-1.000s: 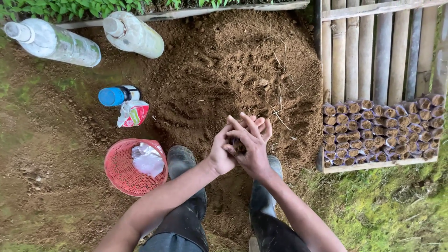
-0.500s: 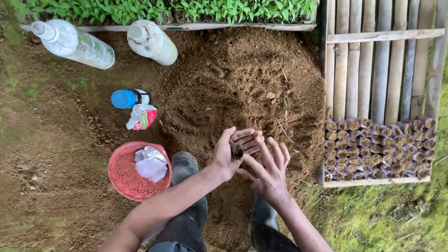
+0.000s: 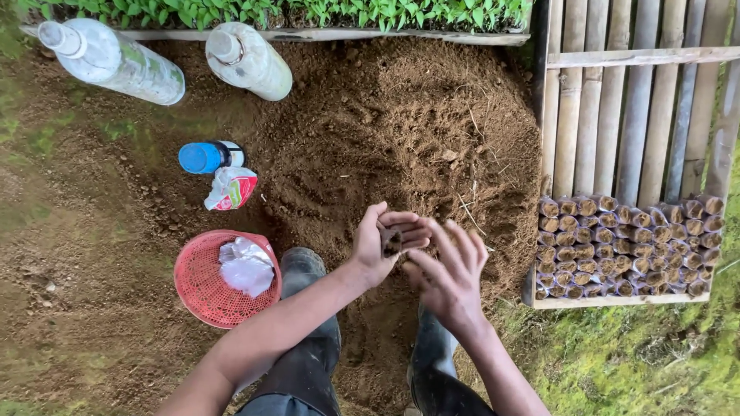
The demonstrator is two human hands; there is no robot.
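Two bare hands over loose soil (image 3: 401, 139): left hand (image 3: 379, 245) grips a small soil-filled bag (image 3: 391, 243); right hand (image 3: 449, 273) spread open beside it.

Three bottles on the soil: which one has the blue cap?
The small bottle beside the red-and-white packet; the two large bottles behind it have pale caps.

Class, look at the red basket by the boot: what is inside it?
Inside the red basket lies a crumpled white plastic bag. Anything under the bag is covered.
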